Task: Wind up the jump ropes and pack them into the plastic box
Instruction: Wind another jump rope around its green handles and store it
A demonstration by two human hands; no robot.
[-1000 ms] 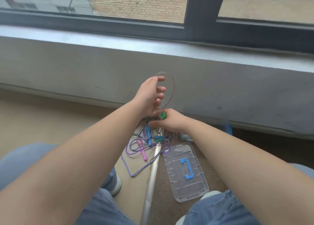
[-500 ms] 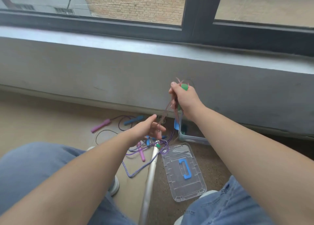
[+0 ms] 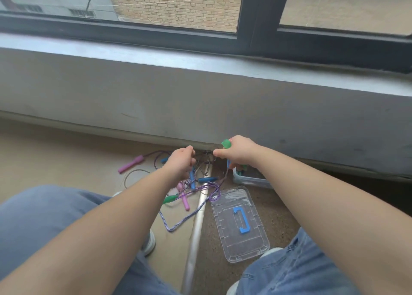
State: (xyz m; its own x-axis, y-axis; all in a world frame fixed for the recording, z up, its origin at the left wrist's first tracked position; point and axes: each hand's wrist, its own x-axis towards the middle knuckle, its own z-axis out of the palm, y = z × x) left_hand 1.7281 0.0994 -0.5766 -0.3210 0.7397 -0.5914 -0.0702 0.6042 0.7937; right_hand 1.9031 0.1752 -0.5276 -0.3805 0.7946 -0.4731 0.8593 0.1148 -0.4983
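Our right hand (image 3: 236, 153) has dropped to meet our left hand (image 3: 181, 163). Right fingers clench the green-handled jump rope (image 3: 225, 143), left fingers curl, seemingly round its cord. Another loop wound; plastic box (image 3: 250, 180) sits just beside on the floor.

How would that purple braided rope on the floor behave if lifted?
The purple braided rope would probably hang limp: it lies in loose bends. It may drag others along, being tangled near the nearer pink plastic handle. Thin, so likely light.
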